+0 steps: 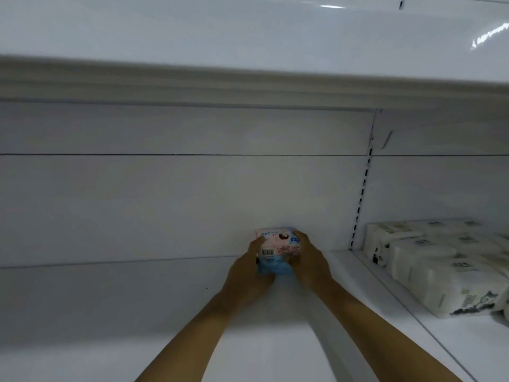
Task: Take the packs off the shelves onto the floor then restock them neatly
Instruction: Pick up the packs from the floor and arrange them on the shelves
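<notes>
The pink-and-blue pack (275, 248) is gripped from both sides. The left hand (248, 274) is curled round its nine o'clock side and the right hand (308, 261) round its three o'clock side, with fingers reaching over the far edge. A barcode is seen on the pack's pink face, and the print is upside down. The pack is held at the rear of the white shelf (110, 312), close against the back panel (165, 202); whether it rests on the board cannot be told. At two o'clock of the pack, the bays are divided by a slotted upright (360, 194). Beyond it, at three o'clock, white wrapped packs (440, 268) are stacked in the neighbouring bay. At twelve o'clock, the upper shelf (220, 84) overhangs.
</notes>
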A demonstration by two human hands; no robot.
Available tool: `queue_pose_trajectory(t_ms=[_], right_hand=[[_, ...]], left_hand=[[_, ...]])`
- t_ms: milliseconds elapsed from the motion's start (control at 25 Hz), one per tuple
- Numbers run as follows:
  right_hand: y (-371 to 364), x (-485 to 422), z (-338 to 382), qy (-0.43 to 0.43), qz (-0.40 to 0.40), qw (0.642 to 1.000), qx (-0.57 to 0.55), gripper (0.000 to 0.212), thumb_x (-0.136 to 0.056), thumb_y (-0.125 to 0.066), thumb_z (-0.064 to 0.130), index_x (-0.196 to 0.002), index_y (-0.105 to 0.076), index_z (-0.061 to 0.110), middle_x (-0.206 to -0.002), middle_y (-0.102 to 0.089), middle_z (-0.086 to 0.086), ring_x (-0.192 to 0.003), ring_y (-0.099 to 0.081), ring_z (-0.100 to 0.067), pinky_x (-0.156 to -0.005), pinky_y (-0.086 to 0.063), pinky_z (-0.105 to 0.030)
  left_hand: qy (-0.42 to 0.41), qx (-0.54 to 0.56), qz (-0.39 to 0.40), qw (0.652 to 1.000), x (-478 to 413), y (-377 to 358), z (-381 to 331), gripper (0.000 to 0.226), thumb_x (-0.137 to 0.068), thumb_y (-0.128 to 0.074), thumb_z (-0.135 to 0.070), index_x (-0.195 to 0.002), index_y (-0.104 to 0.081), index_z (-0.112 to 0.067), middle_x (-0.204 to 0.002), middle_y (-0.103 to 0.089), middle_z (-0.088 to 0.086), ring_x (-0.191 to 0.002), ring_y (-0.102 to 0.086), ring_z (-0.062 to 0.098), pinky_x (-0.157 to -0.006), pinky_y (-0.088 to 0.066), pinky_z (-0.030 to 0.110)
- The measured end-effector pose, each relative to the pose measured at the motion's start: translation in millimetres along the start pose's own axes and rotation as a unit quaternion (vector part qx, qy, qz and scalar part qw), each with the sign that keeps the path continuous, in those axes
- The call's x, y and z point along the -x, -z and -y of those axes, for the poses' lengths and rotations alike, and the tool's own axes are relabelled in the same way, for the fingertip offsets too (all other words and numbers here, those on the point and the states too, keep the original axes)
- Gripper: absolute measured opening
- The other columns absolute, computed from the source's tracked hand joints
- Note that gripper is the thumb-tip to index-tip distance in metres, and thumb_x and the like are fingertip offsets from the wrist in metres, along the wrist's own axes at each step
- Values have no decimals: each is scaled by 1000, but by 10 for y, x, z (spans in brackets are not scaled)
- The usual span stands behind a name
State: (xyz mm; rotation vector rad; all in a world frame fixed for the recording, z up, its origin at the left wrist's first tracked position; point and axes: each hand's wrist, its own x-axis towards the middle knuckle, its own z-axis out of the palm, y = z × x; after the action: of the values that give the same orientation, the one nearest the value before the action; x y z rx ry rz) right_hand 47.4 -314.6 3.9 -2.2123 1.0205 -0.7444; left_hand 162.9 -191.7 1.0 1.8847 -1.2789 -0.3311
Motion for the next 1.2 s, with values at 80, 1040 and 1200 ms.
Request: queue_pose_trajectory(t_ms=[80, 1040, 1200], right_hand=[[34, -41, 17, -2, 16, 1000, 0, 69, -88, -64, 13, -146, -27, 20, -132, -57, -9, -115, -58, -26, -97, -47, -39], [-26, 3205, 1201, 438, 166, 880, -75, 80, -82, -53, 64, -147, -33, 21, -151, -37, 2, -137, -33, -16, -108, -19, -27], [-543, 3991, 1544, 490, 238, 835, -78, 86, -77, -42, 71, -148, -31, 24, -152, -35, 4, -139, -32, -15, -110, -21, -32]], left_hand=[[10, 51, 29, 998, -50, 48, -26, 101, -69, -77, -20, -146, -12, -27, -139, -46, -2, -123, -54, 19, -101, -47, 40], [130, -188, -313, 922, 4283, 657, -451, 80, -82, -58, -46, -151, -19, -29, -155, -20, -15, -146, -16, 10, -116, -22, 33], [216, -209, -341, 891, 5318, 894, -322, 81, -84, -63, -44, -151, -21, -27, -157, -20, -11, -146, -15, 11, -116, -21, 33]])
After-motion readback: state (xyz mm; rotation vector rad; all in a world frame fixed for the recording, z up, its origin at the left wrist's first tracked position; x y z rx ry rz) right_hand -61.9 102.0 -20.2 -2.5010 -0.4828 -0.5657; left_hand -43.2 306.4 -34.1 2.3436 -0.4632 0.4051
